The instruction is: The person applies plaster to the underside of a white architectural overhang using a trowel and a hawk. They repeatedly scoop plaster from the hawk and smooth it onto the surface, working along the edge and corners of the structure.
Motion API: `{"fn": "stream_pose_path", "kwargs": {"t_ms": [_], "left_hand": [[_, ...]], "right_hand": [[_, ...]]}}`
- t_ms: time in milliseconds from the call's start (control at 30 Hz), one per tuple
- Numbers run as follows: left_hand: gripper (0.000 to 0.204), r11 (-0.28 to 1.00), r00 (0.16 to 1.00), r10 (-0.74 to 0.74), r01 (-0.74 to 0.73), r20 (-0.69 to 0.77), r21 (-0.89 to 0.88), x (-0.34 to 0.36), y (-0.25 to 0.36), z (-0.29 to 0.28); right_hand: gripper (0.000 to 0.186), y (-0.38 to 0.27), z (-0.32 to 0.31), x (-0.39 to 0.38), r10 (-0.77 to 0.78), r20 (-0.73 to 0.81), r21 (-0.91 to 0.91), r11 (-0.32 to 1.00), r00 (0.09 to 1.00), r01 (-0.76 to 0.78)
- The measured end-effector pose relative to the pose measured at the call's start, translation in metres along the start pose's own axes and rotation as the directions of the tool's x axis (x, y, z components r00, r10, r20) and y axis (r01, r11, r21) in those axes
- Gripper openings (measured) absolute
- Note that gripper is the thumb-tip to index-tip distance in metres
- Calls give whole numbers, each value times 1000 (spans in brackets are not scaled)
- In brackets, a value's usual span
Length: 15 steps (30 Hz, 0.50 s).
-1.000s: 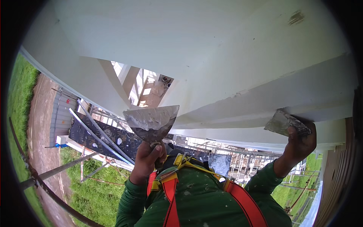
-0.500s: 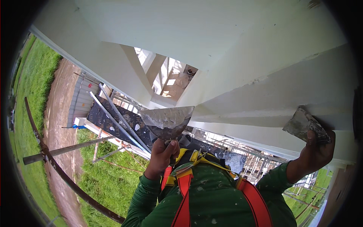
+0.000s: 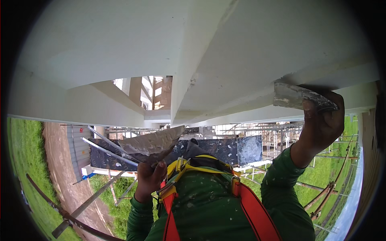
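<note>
My left hand [image 3: 149,182] is closed round the handle of a wide putty knife [image 3: 152,144], held low in front of my chest. Pale grey paste is smeared along the broad edge of its blade, which tilts up to the right. On the right, my raised right hand [image 3: 323,118] grips a second flat scraper blade [image 3: 291,96], thumb on its near face. That blade is stained with paste and its upper edge lies at the pale wall beam [image 3: 237,68], seemingly touching it. Part of its grip is hidden behind the fingers.
An opening [image 3: 155,94] breaks the pale structure at left. Below me lies a dark, paste-spotted platform [image 3: 209,149] with metal bars [image 3: 110,148] at its left end. Scaffold pipes [image 3: 86,205] cross at both sides above grass [image 3: 24,156]. I wear a red and yellow harness [image 3: 257,209].
The view has turned, levelling the beam and platform. My right hand has raised its scraper blade to the beam's surface. The putty knife in my left hand has shifted left and tilted.
</note>
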<state>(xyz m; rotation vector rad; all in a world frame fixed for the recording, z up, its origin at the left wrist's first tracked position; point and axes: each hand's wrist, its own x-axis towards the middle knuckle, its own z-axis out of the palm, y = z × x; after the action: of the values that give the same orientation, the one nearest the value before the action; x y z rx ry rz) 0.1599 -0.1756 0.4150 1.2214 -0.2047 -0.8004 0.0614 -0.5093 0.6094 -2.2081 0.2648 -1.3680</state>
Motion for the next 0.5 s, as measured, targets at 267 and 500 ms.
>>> {"fn": "stream_pose_path", "kwargs": {"t_ms": [267,500], "left_hand": [[33,961,983,27,-75,181,265,13,4,-17],[13,967,980,-45,-6,193,255,22,16,-19]], "right_hand": [[26,-10,-9,-61,373,45,301,880,927,-369],[24,-4,15,-157,731,281,36,640,622,-768]]}}
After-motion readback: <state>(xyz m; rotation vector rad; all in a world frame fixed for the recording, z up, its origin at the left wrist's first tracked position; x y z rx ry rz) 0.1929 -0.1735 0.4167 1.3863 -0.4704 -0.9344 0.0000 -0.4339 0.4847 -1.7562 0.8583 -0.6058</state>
